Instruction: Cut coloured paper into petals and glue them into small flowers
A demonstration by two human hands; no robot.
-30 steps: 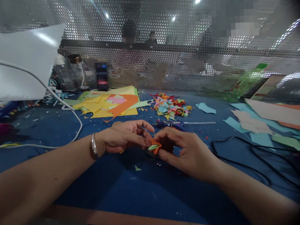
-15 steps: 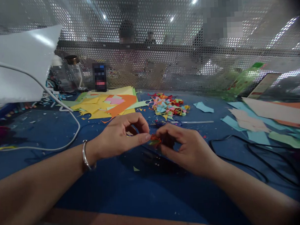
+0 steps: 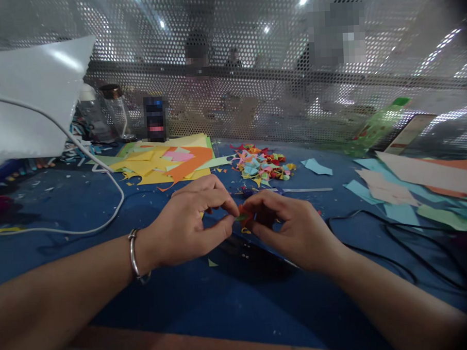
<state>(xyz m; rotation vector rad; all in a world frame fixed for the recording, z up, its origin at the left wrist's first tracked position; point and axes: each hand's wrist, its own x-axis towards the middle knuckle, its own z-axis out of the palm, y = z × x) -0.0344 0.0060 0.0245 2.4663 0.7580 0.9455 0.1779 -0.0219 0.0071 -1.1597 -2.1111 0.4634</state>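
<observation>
My left hand and my right hand meet over the middle of the blue table. Both pinch a small folded paper piece, orange with a bit of green, between thumb and fingertips. Most of the piece is hidden by my fingers. A metal bangle sits on my left wrist. A dark tool lies on the table just under my hands.
A pile of small folded coloured pieces lies behind my hands. Yellow and orange paper sheets are at back left, pale sheets at right. A white cable runs left, black cables right. A perforated metal screen closes the back.
My left fingers have closed from loosely spread to a pinch on the paper piece. Both hands drew closer together, and the piece is now more hidden between the fingertips.
</observation>
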